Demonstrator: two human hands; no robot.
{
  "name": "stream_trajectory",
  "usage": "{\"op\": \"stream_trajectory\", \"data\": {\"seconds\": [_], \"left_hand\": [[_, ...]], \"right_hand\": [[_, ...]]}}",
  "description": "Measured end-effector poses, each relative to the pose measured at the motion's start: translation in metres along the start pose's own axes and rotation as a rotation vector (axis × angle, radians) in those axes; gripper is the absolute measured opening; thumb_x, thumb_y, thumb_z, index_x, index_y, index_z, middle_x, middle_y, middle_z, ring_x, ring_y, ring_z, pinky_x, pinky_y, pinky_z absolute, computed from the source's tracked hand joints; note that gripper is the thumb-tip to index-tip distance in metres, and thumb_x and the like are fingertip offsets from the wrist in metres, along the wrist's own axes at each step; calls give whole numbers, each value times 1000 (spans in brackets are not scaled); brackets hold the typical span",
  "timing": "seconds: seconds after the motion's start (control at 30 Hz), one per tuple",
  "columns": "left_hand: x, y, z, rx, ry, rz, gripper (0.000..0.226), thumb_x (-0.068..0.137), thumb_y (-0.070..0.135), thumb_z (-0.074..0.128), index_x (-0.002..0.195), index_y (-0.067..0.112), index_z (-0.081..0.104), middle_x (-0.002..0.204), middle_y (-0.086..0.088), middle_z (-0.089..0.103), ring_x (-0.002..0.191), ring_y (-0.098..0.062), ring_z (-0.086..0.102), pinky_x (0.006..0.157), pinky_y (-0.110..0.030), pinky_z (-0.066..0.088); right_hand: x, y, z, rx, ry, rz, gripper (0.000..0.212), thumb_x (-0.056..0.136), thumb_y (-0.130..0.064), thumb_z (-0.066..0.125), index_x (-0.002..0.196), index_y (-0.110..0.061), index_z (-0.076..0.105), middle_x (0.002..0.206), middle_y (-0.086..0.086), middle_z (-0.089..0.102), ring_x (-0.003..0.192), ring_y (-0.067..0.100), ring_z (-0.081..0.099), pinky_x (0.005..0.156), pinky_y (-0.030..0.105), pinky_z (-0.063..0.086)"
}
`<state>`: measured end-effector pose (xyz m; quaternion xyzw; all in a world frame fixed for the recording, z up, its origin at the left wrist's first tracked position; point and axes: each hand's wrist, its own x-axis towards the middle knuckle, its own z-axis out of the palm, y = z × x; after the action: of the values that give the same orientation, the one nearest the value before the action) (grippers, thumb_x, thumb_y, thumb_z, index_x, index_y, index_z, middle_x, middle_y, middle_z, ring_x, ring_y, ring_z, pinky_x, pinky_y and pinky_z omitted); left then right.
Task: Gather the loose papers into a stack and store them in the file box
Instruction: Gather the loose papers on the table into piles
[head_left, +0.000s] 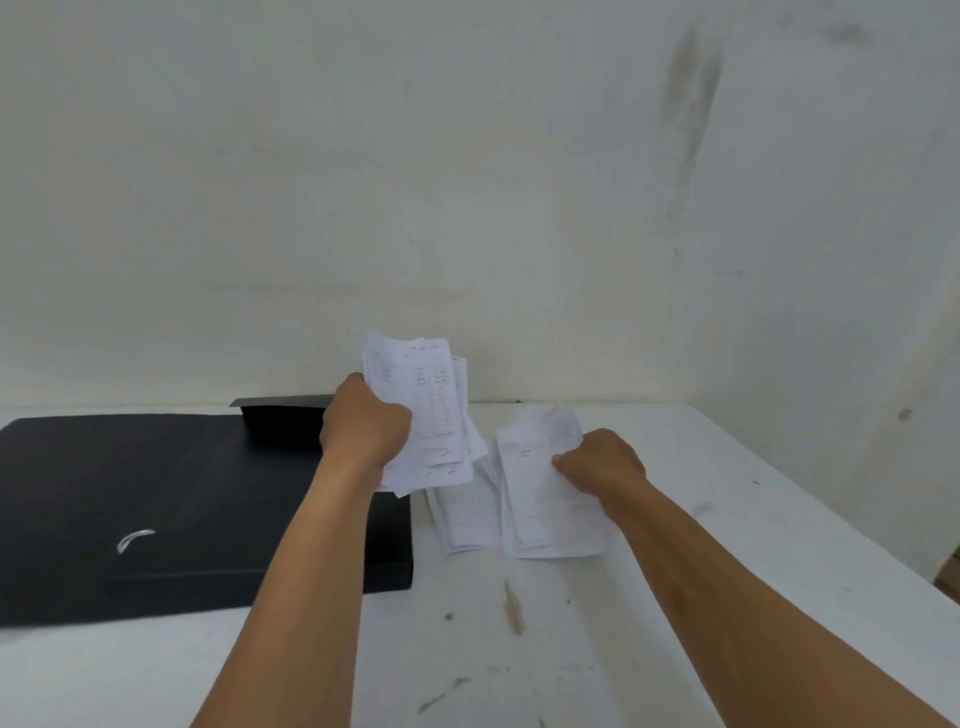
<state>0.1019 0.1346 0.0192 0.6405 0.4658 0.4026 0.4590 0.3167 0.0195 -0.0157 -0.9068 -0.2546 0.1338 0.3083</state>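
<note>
My left hand (363, 421) is closed on a bundle of white printed papers (431, 410), held tilted above the table beside the file box. My right hand (602, 460) grips the right edge of another sheet (540, 493), lifted slightly off the table. Under and left of that sheet more loose papers (462, 514) lie flat. The black file box (156, 493) lies open at the left, its lid spread toward the left edge and a metal clip (135, 540) visible inside. My left forearm crosses over the box's right part.
The white table (519, 649) has scuffs and dark stains near the front. A plain white wall (467, 182) stands close behind, and another wall closes in at the right. The table's right edge (883, 551) runs diagonally.
</note>
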Motion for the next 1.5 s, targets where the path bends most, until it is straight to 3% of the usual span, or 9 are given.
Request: {"op": "stream_trajectory", "data": {"seconds": [0.1, 0.2, 0.33, 0.57, 0.77, 0.83, 0.93, 1.33, 1.5], "left_hand": [[8, -7, -8, 17, 4, -27, 32, 85, 4, 58, 116, 12, 59, 110, -7, 65, 95, -29, 63, 81, -45, 56], [9, -11, -12, 19, -27, -70, 28, 85, 4, 59, 112, 10, 61, 107, -8, 67, 93, -31, 65, 83, -48, 57], [3, -8, -3, 9, -105, -79, 19, 85, 3, 59, 101, 11, 65, 99, -8, 69, 90, -30, 67, 83, -48, 57], [-14, -14, 54, 57, -230, -120, 10, 85, 5, 59, 94, 9, 62, 104, -16, 70, 92, -33, 69, 84, -49, 57], [-40, -26, 96, 453, -151, -59, 14, 82, 6, 52, 72, 15, 47, 73, -1, 56, 58, -15, 52, 45, -24, 42], [-45, -24, 100, 555, -109, -22, 4, 82, 9, 54, 84, 12, 55, 86, -4, 60, 73, -20, 58, 53, -27, 49], [-40, -23, 105, 719, -98, -72, 27, 81, 13, 54, 108, 9, 58, 128, -18, 50, 116, -36, 49, 87, -39, 52], [-46, -14, 123, 718, -176, -285, 28, 78, 6, 54, 103, 9, 65, 111, -13, 66, 103, -27, 61, 88, -34, 48], [-47, -13, 134, 654, -124, -209, 10, 81, 0, 51, 80, 9, 57, 84, -7, 57, 58, -15, 49, 47, -22, 36]], "right_hand": [[8, 3, 11, -263, 41, 80, 43, 82, -28, 61, 120, -10, 58, 127, 12, 54, 116, 34, 52, 96, 42, 47], [12, 9, 19, -348, 66, 69, 30, 79, -22, 61, 106, -10, 62, 115, 11, 61, 105, 32, 59, 88, 38, 50], [20, 19, 11, -336, 96, 0, 22, 81, -24, 62, 98, -9, 64, 97, 10, 67, 87, 30, 64, 67, 31, 46], [26, 64, -29, -214, 192, 4, 32, 81, -34, 68, 101, -10, 60, 105, 11, 67, 84, 28, 59, 69, 32, 44], [17, 89, -12, -166, 50, -9, 44, 82, -41, 65, 113, -10, 63, 113, 11, 67, 100, 31, 62, 74, 32, 46], [16, 87, -12, -182, 32, -1, 40, 82, -39, 65, 111, -11, 62, 110, 9, 67, 97, 30, 62, 73, 31, 45], [14, 80, -11, -197, 28, 11, 36, 81, -36, 64, 108, -12, 61, 105, 8, 65, 93, 28, 61, 70, 31, 43], [5, 86, -14, -185, 53, -43, 23, 83, -28, 59, 101, -15, 60, 97, 5, 63, 89, 26, 60, 69, 30, 42], [5, 85, -15, -193, 58, -59, 15, 83, -26, 57, 94, -16, 55, 87, 3, 55, 80, 25, 53, 69, 30, 43]]}}
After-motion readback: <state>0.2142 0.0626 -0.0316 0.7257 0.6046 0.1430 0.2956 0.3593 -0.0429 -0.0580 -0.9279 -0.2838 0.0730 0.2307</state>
